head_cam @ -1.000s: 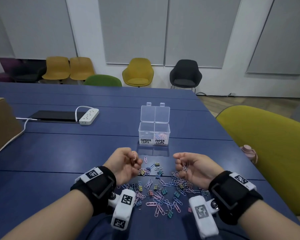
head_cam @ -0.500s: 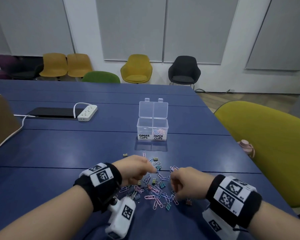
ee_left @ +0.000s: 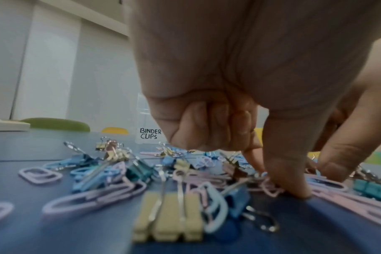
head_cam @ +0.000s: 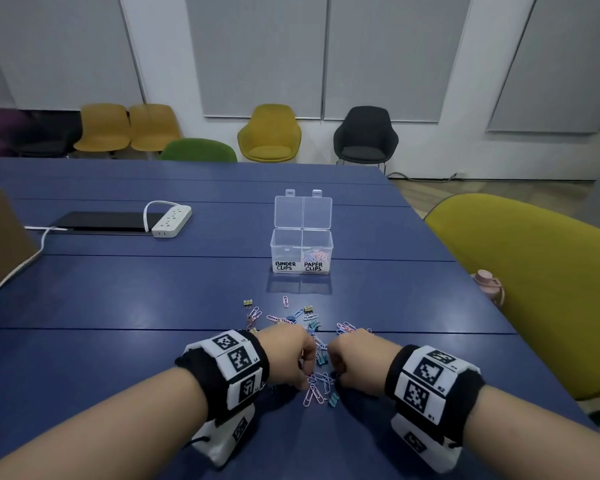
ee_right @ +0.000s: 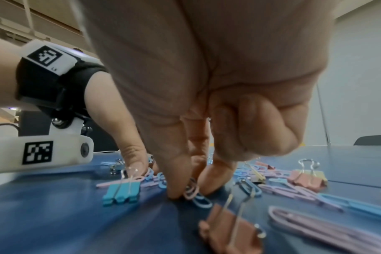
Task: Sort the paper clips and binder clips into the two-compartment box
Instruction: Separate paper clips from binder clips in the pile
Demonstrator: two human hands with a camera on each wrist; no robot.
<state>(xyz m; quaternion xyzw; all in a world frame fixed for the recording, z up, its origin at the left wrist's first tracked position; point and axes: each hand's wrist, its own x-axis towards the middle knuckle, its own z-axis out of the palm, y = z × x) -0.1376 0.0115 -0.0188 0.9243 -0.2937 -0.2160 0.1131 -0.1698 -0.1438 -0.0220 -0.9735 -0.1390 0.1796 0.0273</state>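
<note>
The clear two-compartment box [head_cam: 301,251] reads "BINDER CLIPS" on its left half and "PAPER CLIPS" on its right, with pastel paper clips already in the right half. It stands at 12 o'clock from both hands. The left hand [head_cam: 286,356] and right hand [head_cam: 355,360] reach knuckles-up into the scattered clips [head_cam: 317,389], thumb and forefinger of each pinching paper clips against the blue table [head_cam: 118,299].

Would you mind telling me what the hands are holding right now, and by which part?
The right hand pinches a pink paper clip by its upper loop. The left hand pinches another pink paper clip by one end.
</note>
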